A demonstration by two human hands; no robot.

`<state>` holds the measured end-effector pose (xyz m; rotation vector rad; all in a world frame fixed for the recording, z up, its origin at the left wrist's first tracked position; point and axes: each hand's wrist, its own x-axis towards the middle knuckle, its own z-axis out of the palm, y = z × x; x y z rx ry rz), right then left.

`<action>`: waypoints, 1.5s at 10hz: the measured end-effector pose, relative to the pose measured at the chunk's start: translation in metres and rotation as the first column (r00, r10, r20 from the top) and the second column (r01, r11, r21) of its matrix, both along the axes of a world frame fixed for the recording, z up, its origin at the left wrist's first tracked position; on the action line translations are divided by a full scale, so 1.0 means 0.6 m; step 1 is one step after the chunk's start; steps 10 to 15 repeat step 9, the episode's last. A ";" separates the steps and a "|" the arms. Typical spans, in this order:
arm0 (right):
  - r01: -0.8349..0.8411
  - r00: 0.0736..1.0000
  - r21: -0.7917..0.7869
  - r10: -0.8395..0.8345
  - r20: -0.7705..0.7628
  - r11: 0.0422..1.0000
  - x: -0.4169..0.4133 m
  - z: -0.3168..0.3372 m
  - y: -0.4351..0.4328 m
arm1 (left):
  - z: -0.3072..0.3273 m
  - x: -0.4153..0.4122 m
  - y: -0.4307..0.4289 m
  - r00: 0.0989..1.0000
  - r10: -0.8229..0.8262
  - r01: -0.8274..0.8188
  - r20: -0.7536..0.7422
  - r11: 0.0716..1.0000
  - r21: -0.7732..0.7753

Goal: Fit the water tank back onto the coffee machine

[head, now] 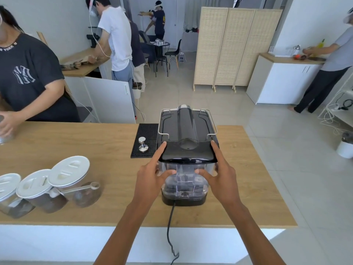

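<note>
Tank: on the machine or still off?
On, or nearly: the tank stands upright at the machine rear, over its base, both hands gripping it. Whether it has locked in, cannot tell.

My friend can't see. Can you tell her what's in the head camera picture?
Two bare hands, left hand and right hand, hold a clear water tank at the near end of a black coffee machine on a wooden counter. Three white-lidded jars stand at left.

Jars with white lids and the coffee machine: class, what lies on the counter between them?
In the head view, only bare wooden counter lies between the jars and the coffee machine; the tamper stands farther back, on its black mat.
</note>
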<state>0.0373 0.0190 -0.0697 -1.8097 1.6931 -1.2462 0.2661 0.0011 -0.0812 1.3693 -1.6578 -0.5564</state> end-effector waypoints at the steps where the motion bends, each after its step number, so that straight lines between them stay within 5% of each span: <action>1: 0.013 1.000 0.003 -0.013 -0.012 1.000 0.001 0.000 0.002 | -0.001 -0.003 0.004 1.000 0.005 -0.005 0.017 1.000 -0.017; 5: 0.094 0.994 -0.077 -0.098 -0.057 0.993 0.006 -0.048 0.015 | -0.051 0.002 0.046 0.994 0.064 -0.051 0.090 0.990 -0.133; 7: 0.145 0.986 0.000 -0.145 -0.087 0.989 -0.024 -0.113 0.026 | -0.116 0.047 0.042 0.964 0.101 -0.104 0.246 0.995 -0.002; 9: 0.166 0.966 0.147 -0.130 -0.222 0.975 -0.048 -0.205 0.018 | -0.208 0.076 0.024 0.931 -0.164 0.015 0.326 0.910 0.413; 15: 0.166 0.966 0.147 -0.130 -0.222 0.975 -0.048 -0.205 0.018 | -0.208 0.076 0.024 0.931 -0.164 0.015 0.326 0.910 0.413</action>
